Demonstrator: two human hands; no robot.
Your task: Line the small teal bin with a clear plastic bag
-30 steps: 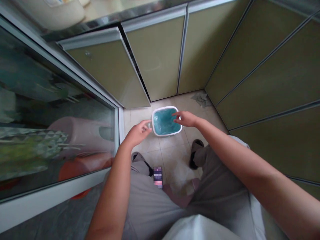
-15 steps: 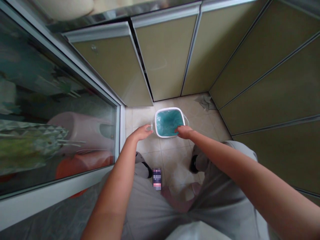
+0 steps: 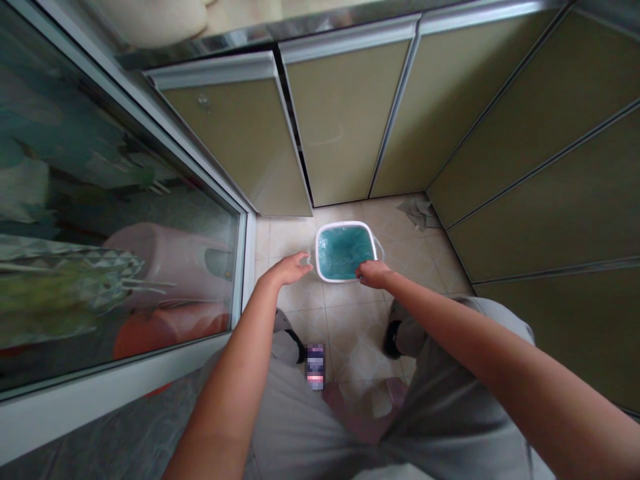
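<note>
A small trash bin [image 3: 345, 280] with a white rim stands on the tiled floor in front of me. It is lined with a teal translucent plastic bag [image 3: 344, 250], whose loose, clear-looking edge sticks out past the rim on both sides. My left hand [image 3: 291, 268] is at the bin's left side, its fingers stretched and apart by the bag's overhanging edge; whether they touch the film is unclear. At the near right corner, my right hand [image 3: 373, 273] has its fingers closed over the rim and the bag there.
Beige cabinet doors [image 3: 350, 127] stand behind the bin, and more panels [image 3: 540, 193] line the right. A glass door [image 3: 190, 153] is on the left. A grey cloth [image 3: 419, 212] lies in the corner. Beneath me is a pink seat-like object [image 3: 357, 420].
The view has shifted slightly, so everything sits a little lower and further right. My left fingers look a bit more spread. My right hand stays on the bin's near right corner.
</note>
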